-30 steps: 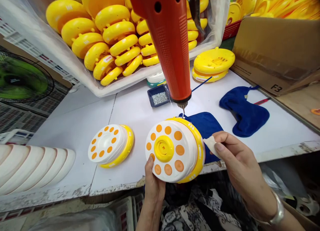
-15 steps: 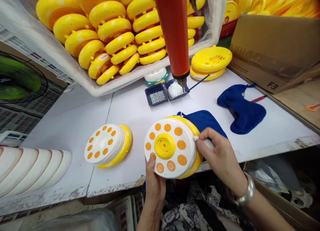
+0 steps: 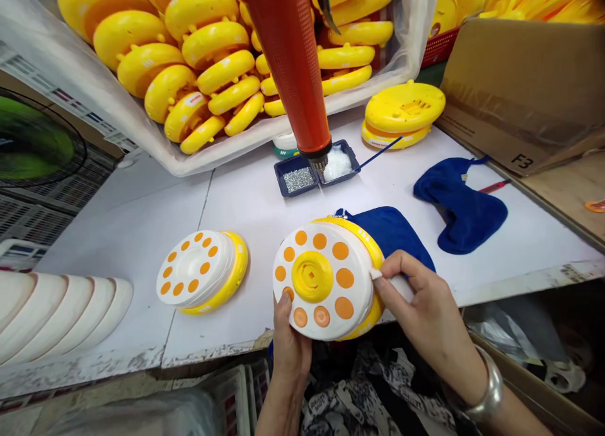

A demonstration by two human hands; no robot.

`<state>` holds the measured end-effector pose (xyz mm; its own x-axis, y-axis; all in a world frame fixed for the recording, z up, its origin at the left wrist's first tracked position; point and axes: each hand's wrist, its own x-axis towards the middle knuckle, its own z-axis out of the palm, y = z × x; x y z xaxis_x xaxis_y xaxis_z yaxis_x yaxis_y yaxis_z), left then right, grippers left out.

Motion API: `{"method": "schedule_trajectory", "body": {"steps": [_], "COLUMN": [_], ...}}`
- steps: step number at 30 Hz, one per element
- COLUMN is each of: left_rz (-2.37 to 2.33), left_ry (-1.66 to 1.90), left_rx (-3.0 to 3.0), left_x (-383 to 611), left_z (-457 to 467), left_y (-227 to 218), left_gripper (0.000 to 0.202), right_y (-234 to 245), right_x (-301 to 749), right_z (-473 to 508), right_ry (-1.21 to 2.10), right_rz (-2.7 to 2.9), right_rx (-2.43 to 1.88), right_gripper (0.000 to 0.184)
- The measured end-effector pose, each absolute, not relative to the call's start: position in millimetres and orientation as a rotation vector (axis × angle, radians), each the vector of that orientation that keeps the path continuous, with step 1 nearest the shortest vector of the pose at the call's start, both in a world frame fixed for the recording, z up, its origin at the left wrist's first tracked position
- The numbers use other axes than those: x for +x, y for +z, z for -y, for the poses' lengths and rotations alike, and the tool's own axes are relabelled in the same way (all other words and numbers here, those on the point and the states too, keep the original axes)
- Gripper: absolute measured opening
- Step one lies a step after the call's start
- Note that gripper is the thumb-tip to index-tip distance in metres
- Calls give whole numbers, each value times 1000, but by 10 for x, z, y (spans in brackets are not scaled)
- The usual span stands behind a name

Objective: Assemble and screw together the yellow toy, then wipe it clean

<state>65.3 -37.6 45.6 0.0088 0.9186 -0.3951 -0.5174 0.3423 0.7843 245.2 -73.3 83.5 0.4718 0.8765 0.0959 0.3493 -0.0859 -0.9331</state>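
Observation:
My left hand (image 3: 289,354) cradles a round white-and-yellow plastic disc (image 3: 321,281) from below, its fingers hidden behind it. Orange dots ring the disc's white face around a yellow central hub. My right hand (image 3: 425,310) pinches a small white pad (image 3: 394,285) against the disc's yellow rim. A matching disc (image 3: 196,272) lies tilted on the white table (image 3: 246,200), to the left and apart from both hands. Under the held disc lies a blue cloth (image 3: 392,234), partly hidden.
An orange tapered tool (image 3: 288,64) hangs over a dark tray of white paste (image 3: 336,164), next to a glitter tray (image 3: 297,179). A plastic-lined bin (image 3: 203,64) holds several yellow parts. Another blue cloth (image 3: 458,206), stacked yellow discs (image 3: 404,108) and a cardboard box (image 3: 520,89) stand right.
The view has shifted, bringing the paste tray out from behind the orange tool. My right hand has moved left along the disc's rim, and the pad is mostly covered by its fingers.

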Motion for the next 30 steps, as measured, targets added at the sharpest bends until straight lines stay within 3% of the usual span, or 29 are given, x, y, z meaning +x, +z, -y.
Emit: {"method": "schedule_trajectory", "body": {"steps": [11, 17, 24, 30], "left_rz": [-1048, -1060, -1093, -1075], "left_ry": [1184, 1166, 1193, 1176], "left_rx": [515, 488, 468, 486], "left_x": [614, 650, 661, 667], "left_z": [373, 374, 374, 382], "left_y": [450, 489, 502, 490], "left_gripper": [54, 50, 46, 50], "right_y": [810, 816, 786, 744], "right_x": [2413, 2704, 2655, 2446], "right_z": [718, 477, 918, 772], "right_ry": [532, 625, 821, 613], "right_rz": [1101, 921, 806, 916], "right_rx": [-1651, -1432, -1399, -1445], "right_gripper": [7, 9, 13, 8]}}
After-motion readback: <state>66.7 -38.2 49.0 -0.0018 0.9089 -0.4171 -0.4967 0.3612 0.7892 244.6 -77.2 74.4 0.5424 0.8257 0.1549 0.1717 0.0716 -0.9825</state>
